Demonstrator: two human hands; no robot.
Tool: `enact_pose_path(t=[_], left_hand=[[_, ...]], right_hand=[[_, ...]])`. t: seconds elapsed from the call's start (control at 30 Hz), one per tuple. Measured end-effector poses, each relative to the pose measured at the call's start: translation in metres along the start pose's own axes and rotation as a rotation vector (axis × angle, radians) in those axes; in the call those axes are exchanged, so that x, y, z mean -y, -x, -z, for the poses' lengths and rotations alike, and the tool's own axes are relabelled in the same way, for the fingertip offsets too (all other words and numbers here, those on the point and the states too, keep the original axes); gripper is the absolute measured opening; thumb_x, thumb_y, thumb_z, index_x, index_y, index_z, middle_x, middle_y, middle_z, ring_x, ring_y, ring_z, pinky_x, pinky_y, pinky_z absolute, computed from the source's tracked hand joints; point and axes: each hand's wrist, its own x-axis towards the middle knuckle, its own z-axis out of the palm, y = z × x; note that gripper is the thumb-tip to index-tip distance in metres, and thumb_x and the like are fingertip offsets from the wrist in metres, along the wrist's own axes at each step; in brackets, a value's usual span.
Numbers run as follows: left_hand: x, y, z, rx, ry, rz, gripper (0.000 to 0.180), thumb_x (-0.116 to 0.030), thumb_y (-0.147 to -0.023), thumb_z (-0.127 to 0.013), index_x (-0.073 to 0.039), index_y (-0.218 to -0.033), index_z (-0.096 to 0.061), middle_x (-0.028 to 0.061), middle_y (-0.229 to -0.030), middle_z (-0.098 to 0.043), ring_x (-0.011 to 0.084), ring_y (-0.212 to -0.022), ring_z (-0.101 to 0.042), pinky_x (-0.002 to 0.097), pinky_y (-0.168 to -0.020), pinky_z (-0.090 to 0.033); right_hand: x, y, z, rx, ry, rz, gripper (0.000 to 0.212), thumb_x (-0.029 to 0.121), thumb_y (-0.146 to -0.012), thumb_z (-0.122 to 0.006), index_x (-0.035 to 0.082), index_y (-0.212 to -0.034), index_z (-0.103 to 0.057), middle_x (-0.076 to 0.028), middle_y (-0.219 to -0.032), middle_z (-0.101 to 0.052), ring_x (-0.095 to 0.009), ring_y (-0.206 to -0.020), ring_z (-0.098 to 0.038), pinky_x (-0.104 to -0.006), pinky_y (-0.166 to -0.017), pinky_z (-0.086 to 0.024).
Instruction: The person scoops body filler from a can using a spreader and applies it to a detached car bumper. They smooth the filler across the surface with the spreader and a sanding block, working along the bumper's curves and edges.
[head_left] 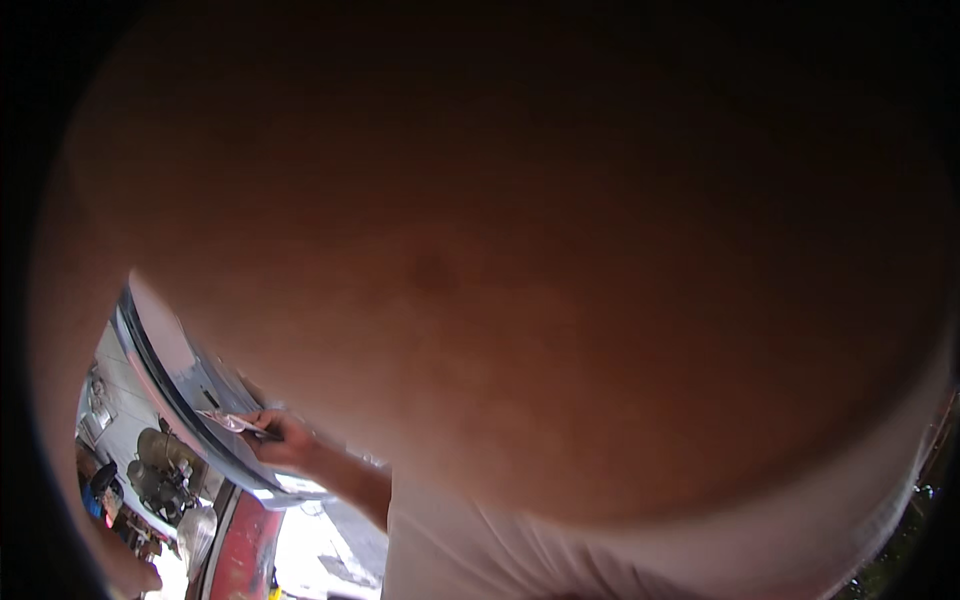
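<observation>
A large blurred expanse of bare skin (480, 330), very close to the camera, covers most of the head view and seems to be my raised right arm. Its fingers cannot be made out. At the lower left, my left hand (283, 442) is closed on a flat scraper-like tool (232, 421) with a pale, shiny end. The tool lies over or against a curved grey panel (205, 385) with pinkish patches and a dark edge strip. Whether it touches the panel is unclear.
Below the panel is a red, worn surface (243, 545). Farther left are a dark machine-like object (160, 470) and a clear plastic bag (196, 535) on or above a light floor (125, 400). Pale shirt cloth (460, 550) fills the lower edge.
</observation>
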Motion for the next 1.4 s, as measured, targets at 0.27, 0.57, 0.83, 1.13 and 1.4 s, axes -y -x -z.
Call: enact_pose_path(t=[0.27,0.57,0.83,1.13,1.4], left_hand=[[0.052,0.057,0.099,0.245,0.494,0.064,0.037,-0.016,-0.107,-0.058,0.002,-0.139,-0.060,0.0096,-0.130,-0.067,0.0180,-0.106,-0.069,0.0236,-0.081,-0.059],[0.082,0.102,0.063,-0.270,0.368,0.022,0.040,-0.018,-0.107,-0.059,0.001,-0.143,-0.058,0.0114,-0.137,-0.064,0.0204,-0.115,-0.066,0.0285,-0.088,-0.058],[0.087,0.115,0.073,-0.369,0.302,0.017,0.043,-0.019,-0.107,-0.059,0.000,-0.145,-0.057,0.0130,-0.142,-0.061,0.0226,-0.122,-0.063,0.0328,-0.094,-0.056],[0.094,0.193,0.071,-0.692,0.427,0.032,0.046,-0.021,-0.108,-0.059,-0.001,-0.149,-0.055,0.0149,-0.149,-0.057,0.0250,-0.131,-0.060,0.0377,-0.100,-0.054],[-0.046,0.110,-0.021,-0.762,0.314,-0.093,0.062,-0.033,-0.107,-0.065,-0.011,-0.160,-0.043,0.0140,-0.152,-0.055,0.0307,-0.135,-0.056,0.0447,-0.112,-0.047]], right_hand=[[0.126,-0.075,-0.058,0.439,-0.360,0.242,0.042,0.023,-0.074,-0.085,0.012,-0.114,-0.078,-0.010,-0.113,-0.074,-0.028,-0.114,-0.069,-0.0480,-0.099,-0.054],[0.147,-0.021,-0.092,0.530,-0.439,0.146,0.039,0.023,-0.075,-0.084,0.011,-0.112,-0.079,-0.012,-0.108,-0.076,-0.028,-0.110,-0.071,-0.0449,-0.096,-0.055],[0.156,0.002,-0.102,0.513,-0.562,0.091,0.037,0.024,-0.076,-0.083,0.009,-0.110,-0.080,-0.013,-0.103,-0.077,-0.027,-0.106,-0.073,-0.0421,-0.093,-0.057],[0.169,0.043,-0.102,0.527,-0.731,-0.260,0.034,0.024,-0.077,-0.082,0.007,-0.107,-0.080,-0.015,-0.098,-0.079,-0.026,-0.101,-0.076,-0.0390,-0.089,-0.059],[-0.008,0.142,-0.104,0.073,0.108,-0.159,0.031,0.030,-0.080,-0.082,0.023,-0.111,-0.081,-0.002,-0.128,-0.062,-0.028,-0.129,-0.055,-0.0552,-0.107,-0.041]])
